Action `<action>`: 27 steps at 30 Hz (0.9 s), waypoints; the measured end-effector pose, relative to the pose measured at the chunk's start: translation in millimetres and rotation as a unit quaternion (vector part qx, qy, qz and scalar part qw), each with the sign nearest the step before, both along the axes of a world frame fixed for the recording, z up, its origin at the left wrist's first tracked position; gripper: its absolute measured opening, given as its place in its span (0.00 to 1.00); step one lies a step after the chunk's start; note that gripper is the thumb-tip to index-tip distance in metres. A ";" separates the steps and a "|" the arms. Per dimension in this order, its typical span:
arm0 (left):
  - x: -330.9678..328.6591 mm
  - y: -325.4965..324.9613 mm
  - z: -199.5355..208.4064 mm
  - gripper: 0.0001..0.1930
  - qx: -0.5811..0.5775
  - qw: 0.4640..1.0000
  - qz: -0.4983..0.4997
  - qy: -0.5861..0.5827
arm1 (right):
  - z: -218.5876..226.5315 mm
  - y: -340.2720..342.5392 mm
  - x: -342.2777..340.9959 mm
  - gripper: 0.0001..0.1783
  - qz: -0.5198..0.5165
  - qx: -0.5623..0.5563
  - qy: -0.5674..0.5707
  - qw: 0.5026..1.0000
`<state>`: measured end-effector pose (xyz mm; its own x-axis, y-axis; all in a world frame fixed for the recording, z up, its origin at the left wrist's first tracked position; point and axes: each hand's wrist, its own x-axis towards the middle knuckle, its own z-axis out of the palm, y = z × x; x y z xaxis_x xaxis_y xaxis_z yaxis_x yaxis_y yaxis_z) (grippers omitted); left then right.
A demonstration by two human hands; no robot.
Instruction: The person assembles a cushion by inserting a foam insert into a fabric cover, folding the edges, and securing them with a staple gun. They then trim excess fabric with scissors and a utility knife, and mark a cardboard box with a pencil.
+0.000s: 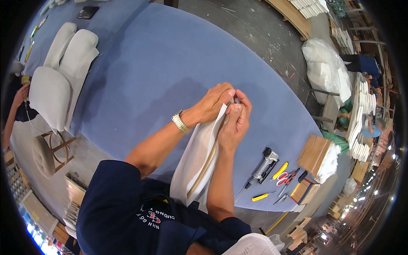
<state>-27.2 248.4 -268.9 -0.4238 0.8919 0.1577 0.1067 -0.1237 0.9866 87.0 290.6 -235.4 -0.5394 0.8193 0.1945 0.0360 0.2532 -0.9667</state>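
A white fabric-covered panel (193, 148) stands on edge, leaning against my body, with a tan strip running along its open side. My left hand (216, 102) closes round the far end of the panel, thumb on the white fabric. Pressed against the same end from the other side is my right hand (236, 125), its thumb and fingers pinching the edge. The fingertips of both hands nearly meet there, and they partly hide that end. Below both hands lies the blue-covered table (140, 80).
To the right lie a staple gun (264, 165), a yellow knife (280, 170), red-handled scissors (288, 177) and a yellow screwdriver (262, 196). A cardboard box (313, 155) stands beyond them. White padded pieces (50, 95) rest at the left, near another person's hand (21, 94).
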 end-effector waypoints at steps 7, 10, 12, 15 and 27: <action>25.0 -3.4 9.4 0.21 -0.001 0.998 0.038 -0.058 | -5.0 -9.2 21.4 0.20 -0.001 -0.003 -0.008 1.000; 33.6 -3.3 10.7 0.22 -0.031 0.998 0.032 -0.045 | -2.8 -8.0 28.1 0.21 -0.012 -0.016 0.007 1.000; 41.4 3.0 12.3 0.21 -0.047 0.998 0.031 -0.012 | -7.4 -2.2 38.9 0.21 -0.014 -0.015 0.011 1.000; 49.8 12.2 14.2 0.20 -0.072 0.997 0.003 0.015 | -18.5 7.5 54.6 0.20 -0.028 -0.030 0.033 0.999; 58.4 25.2 24.7 0.30 -0.103 0.989 -0.077 0.067 | -121.3 81.9 319.3 0.28 -0.310 0.093 -0.445 0.835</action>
